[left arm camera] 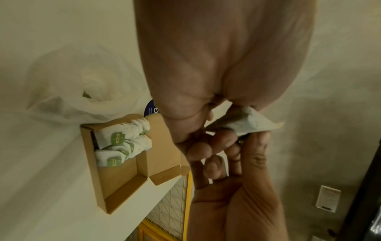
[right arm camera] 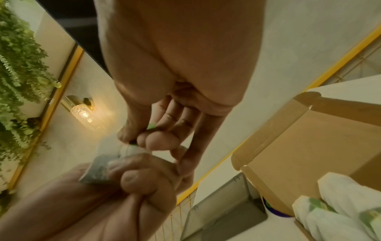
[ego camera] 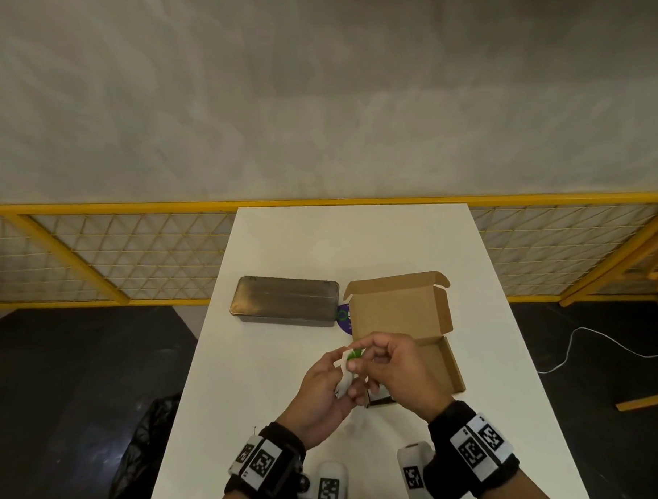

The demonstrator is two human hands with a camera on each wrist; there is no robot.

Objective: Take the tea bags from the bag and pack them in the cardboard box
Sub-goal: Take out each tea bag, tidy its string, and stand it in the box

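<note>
A tea bag was pinched between the left hand and right hand, fingers curled around it, above the bench beside the open box, where more bags were packed.

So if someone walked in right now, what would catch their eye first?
Both hands meet over the white table: the left hand and right hand share a grip on one tea bag with a green tag. Just beyond stands the open cardboard box, partly filled with tea bags, beside a grey metal tin.
</note>
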